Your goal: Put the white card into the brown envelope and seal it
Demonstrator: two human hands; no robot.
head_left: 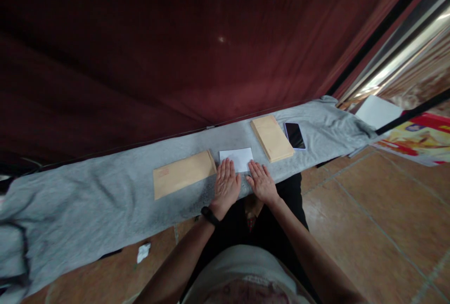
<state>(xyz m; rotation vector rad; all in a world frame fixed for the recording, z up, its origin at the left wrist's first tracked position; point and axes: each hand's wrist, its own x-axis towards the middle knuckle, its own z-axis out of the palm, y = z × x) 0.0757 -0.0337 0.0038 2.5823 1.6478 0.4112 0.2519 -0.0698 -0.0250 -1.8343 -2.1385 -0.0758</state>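
My left hand [226, 184] and my right hand [260, 182] lie flat, palms down, on the grey cloth [87, 201], fingers stretched out. Their fingertips touch the near edge of a white folded paper [237, 158]. A single brown envelope [183, 173] lies just left of the left hand. A stack of brown envelopes [272, 138] sits to the right, behind the right hand. I wear a black band [210, 215] on the left wrist.
A dark phone [294, 135] lies screen up beside the envelope stack. A dark red curtain [176, 46] hangs behind the cloth-covered surface. Tiled floor [369, 210] spreads to the right, with a colourful poster [418, 142] and a crumpled white scrap [143, 251] on it.
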